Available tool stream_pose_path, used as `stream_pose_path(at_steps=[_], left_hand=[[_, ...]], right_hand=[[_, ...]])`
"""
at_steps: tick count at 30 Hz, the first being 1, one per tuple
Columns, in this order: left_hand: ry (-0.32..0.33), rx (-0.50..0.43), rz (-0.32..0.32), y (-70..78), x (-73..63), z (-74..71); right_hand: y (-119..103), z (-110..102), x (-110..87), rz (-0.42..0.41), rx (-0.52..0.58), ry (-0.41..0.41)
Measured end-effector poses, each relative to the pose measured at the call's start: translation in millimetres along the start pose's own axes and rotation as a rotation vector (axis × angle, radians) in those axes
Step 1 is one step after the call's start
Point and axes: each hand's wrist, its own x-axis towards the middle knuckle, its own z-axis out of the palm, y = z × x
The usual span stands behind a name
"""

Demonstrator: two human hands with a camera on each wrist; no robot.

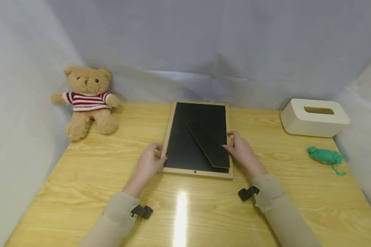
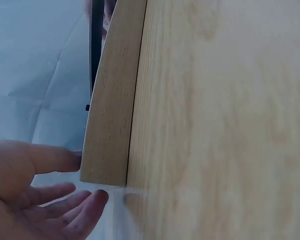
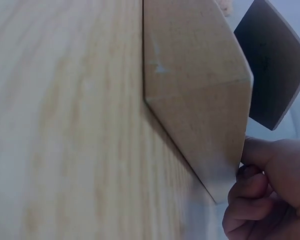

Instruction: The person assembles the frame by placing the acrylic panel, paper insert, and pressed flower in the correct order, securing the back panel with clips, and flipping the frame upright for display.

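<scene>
A picture frame [image 1: 185, 137] with a light wooden border and black backing lies face down on the table. Its black stand flap [image 1: 208, 145] slants up from the back. At the lower left edge my left hand [image 1: 148, 161] holds the border, thumb on the rim and fingers along the outer side. My right hand [image 1: 241, 151] grips the opposite edge beside the flap; in the right wrist view its fingers [image 3: 250, 200] are curled against the wooden side [image 3: 200, 115]. The left wrist view shows the left thumb [image 2: 55, 159] at the frame's corner. The frame's front is hidden.
A teddy bear [image 1: 89, 103] in a striped shirt sits at the back left. On the right stand a white tissue box [image 1: 315, 118] and, nearer, a bundle of green yarn [image 1: 326, 156] with a loose end. White sheeting [image 1: 185, 41] borders the wooden table [image 1: 80, 192].
</scene>
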Motion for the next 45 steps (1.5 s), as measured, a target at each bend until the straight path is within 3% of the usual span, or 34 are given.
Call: stream_pose_path(at_steps=[5,9,14,19,26,33,41,45], left_hand=[[-0.115,-0.117,-0.043,-4.1,-0.3,-0.7],[-0.171,-0.073,-0.004,-2.9,1.0,1.9],[-0.175,0.075,-0.018,1.9,-0.6,5.2],[-0.173,0.122,-0.04,4.6,-2.4,7.6],[-0.166,0.135,-0.031,4.4,-3.3,7.3],[-0.202,-0.021,-0.007,1.3,1.7,-6.9],[-0.21,0.148,0.061,1.3,-1.5,-10.4],[-0.221,0.182,0.054,2.8,-2.2,-9.9]], right_hand=[[2.7,-1.0,2.2,0.032,0.029,-0.015],[6.7,-1.5,2.8,0.019,0.037,-0.021],[14.2,-2.3,0.7,0.034,0.093,-0.06],[17.8,-3.8,-0.5,0.042,0.134,-0.095],[17.7,-3.1,-1.0,0.048,0.155,-0.109],[16.2,-1.6,-2.5,0.041,0.157,-0.107],[16.0,0.1,-3.0,0.058,0.177,-0.116],[16.3,0.6,-2.8,0.059,0.172,-0.11]])
